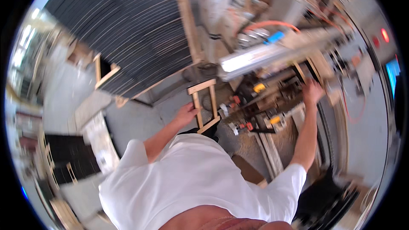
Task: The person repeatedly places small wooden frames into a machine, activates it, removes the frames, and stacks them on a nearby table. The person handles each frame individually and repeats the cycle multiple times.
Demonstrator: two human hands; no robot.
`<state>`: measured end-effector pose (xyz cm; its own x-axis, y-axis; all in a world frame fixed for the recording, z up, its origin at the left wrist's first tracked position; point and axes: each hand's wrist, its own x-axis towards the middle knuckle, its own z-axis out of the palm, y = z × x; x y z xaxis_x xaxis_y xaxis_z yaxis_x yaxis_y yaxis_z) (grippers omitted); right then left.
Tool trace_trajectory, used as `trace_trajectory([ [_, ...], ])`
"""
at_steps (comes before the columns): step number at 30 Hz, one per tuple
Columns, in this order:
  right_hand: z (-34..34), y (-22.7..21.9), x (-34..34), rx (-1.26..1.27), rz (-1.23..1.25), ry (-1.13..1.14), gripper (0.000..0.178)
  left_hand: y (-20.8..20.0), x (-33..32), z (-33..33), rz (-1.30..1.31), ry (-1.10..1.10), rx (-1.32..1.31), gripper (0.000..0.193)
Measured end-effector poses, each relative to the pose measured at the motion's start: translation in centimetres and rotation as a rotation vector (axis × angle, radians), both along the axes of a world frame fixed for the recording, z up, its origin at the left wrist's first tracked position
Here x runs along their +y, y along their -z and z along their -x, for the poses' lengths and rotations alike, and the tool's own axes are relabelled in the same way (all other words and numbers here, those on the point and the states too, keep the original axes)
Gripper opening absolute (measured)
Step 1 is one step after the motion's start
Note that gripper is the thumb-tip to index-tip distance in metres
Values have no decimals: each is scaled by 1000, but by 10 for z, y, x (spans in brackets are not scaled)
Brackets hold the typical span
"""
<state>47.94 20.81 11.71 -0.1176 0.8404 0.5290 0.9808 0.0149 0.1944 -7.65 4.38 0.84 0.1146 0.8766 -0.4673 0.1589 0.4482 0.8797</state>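
Observation:
My left hand [186, 114] grips one long side of a small rectangular frame [197, 104] of pale wood strips, held upright before my body. Through the frame's opening the floor shows. Out to the right, my right hand [313, 91] closes at the near end of a second wooden piece [313, 69]; two pale strips with a dark gap between them show there, at the machine. Motion blur hides the exact grip of its fingers. Between my hands lies a machine [272, 102] with metal rails, yellow and red parts, and sawdust below it.
A big stack of dark slats [123, 25] edged with pale wood fills the upper left. A shiny metal beam [251, 59] crosses the machine, with an orange hose [272, 23] behind it. Dark panels [70, 157] lie at the left. A lit screen [393, 76] stands far right.

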Motion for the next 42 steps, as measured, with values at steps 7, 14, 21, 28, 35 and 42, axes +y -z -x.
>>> trace_trajectory([
  [7, 18, -8, -11, -21, 140, 208, 40, -84, -36, 66, -211, -108, -143, 30],
  [14, 52, -34, -6, 127, 22, 209, 47, -154, -100, 237, -347, -268, -53, 31],
  [21, 254, -76, -78, 964, -364, -264, 30, -175, -102, 429, -466, -794, -191, 29],
  [28, 414, -72, -157, 1097, -248, -315, 31, -138, 10, 544, -343, -801, -236, 38],
  [35, 434, -64, -219, 1233, -199, -49, 35, -140, 56, 508, -341, -739, 373, 34],
  [42, 420, -67, -271, 1128, -91, -4, 37, -150, 21, 459, -868, -726, 552, 34],
])
